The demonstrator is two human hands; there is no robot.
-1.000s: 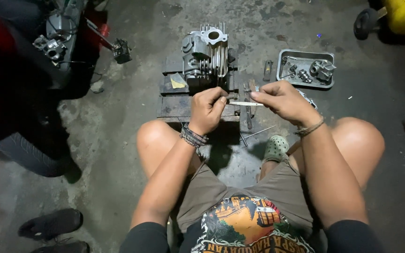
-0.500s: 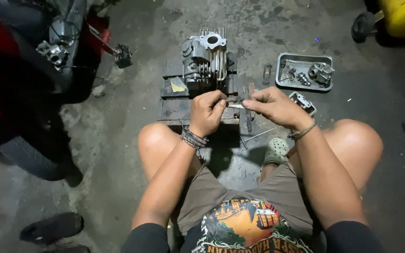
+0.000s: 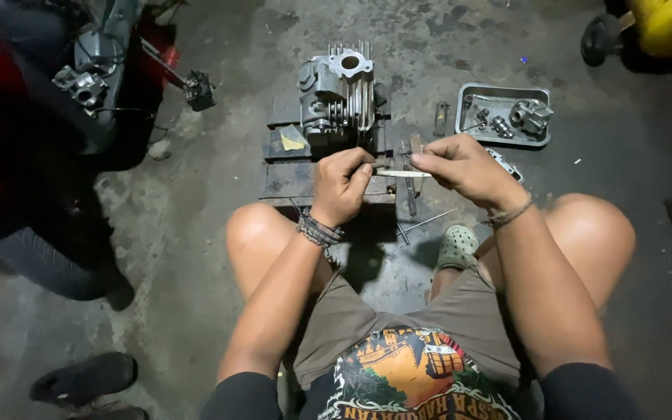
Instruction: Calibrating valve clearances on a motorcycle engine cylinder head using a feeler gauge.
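Hands meet over the floor: I see my left hand (image 3: 341, 184) and right hand (image 3: 460, 165) pinching a thin metal rod (image 3: 402, 174), just below the grey engine block (image 3: 337, 97).

One head-worn camera looks steeply down, close over the squatting person's knees and concrete floor (image 3: 196, 233).

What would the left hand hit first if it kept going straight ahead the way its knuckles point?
Probably the finned engine cylinder on the dark stand, just beyond the left hand; depth between them is unclear.
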